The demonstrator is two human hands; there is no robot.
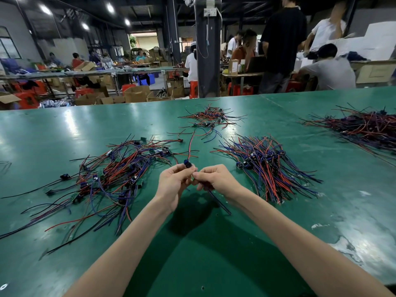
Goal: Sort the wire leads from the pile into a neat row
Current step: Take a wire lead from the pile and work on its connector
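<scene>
Red-and-blue wire lead (188, 163), left hand (174, 183) and right hand (214, 179) both pinching it; I'd pull it straight, then lay it parallel on the aligned red-and-blue bundle (267, 168).

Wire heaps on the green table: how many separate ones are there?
4. A loose tangle beside the left hand, a tidier bunch beside the right hand, a small heap at far centre, and a dense heap at far right, partly cut off by the frame.
</scene>
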